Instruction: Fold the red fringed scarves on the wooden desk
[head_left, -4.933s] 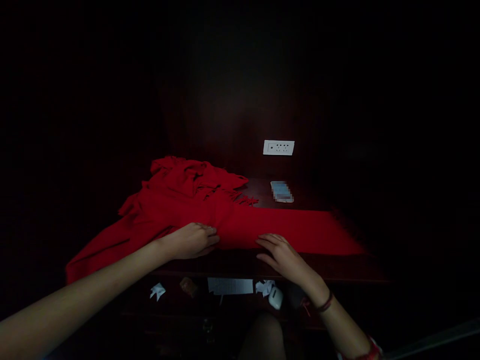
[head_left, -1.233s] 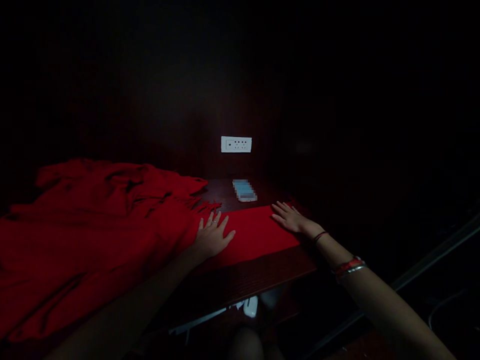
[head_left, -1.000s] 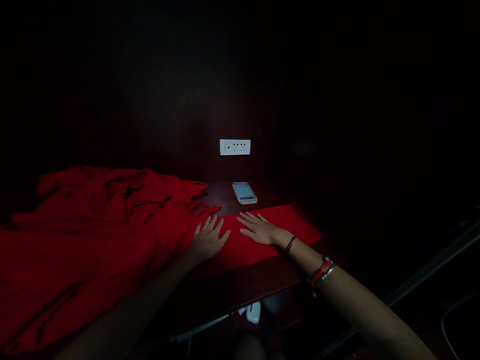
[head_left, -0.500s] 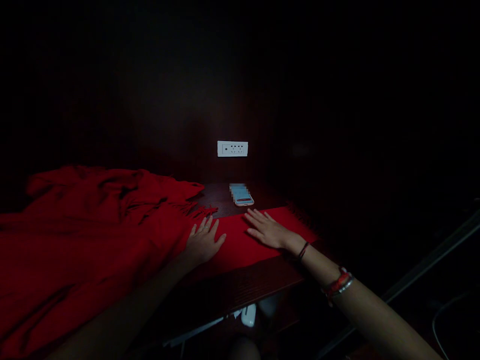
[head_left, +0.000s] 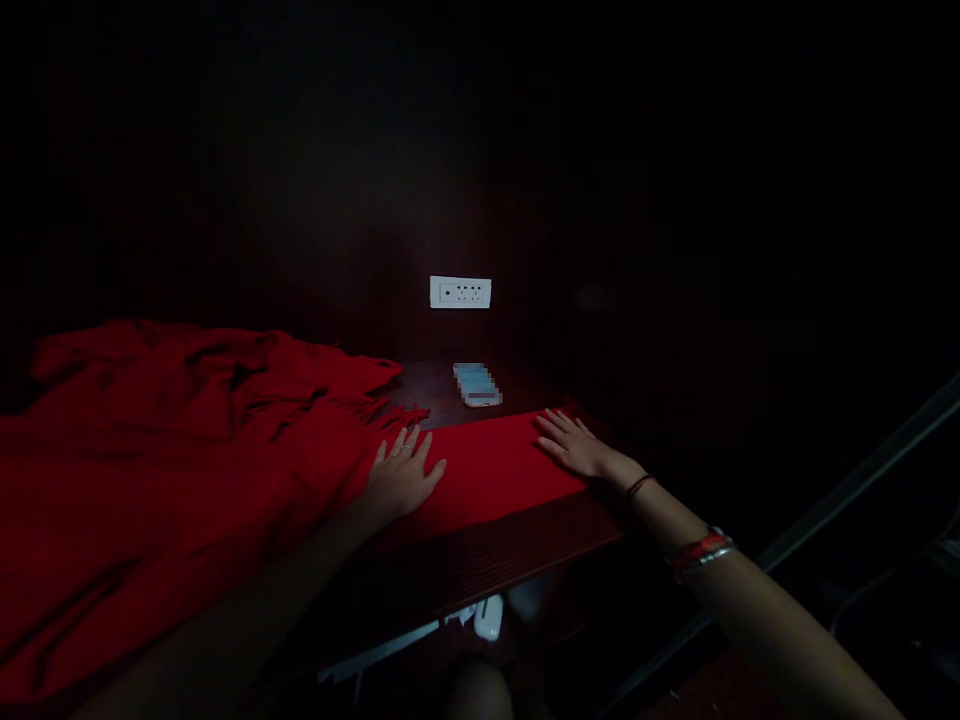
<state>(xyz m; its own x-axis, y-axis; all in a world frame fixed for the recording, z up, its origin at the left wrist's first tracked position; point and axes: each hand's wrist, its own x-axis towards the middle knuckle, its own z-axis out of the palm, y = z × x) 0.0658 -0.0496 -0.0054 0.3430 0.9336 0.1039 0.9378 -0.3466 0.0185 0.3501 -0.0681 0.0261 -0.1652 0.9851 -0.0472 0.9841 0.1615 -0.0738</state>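
Note:
A red fringed scarf [head_left: 487, 465] lies as a flat strip across the dark wooden desk [head_left: 517, 545]. My left hand [head_left: 403, 478] rests palm down on it with fingers spread, a ring on one finger. Farther right, my right hand [head_left: 576, 445] lies flat near the strip's right end, its fingers stretched out. Loose folds of red cloth [head_left: 165, 430] are heaped to the left, with fringe showing beside my left hand. Whether the heap and the strip are one piece I cannot tell.
A phone [head_left: 477, 385] with a lit, blurred screen lies behind the strip. A white socket panel [head_left: 460, 292] is on the dark wall above it. Below the desk edge, a small white object [head_left: 488, 618] shows. The surroundings are very dark.
My right hand has slid to the right along the scarf, toward its fringed end. My left hand stays flat in nearly the same place. The view has shifted slightly.

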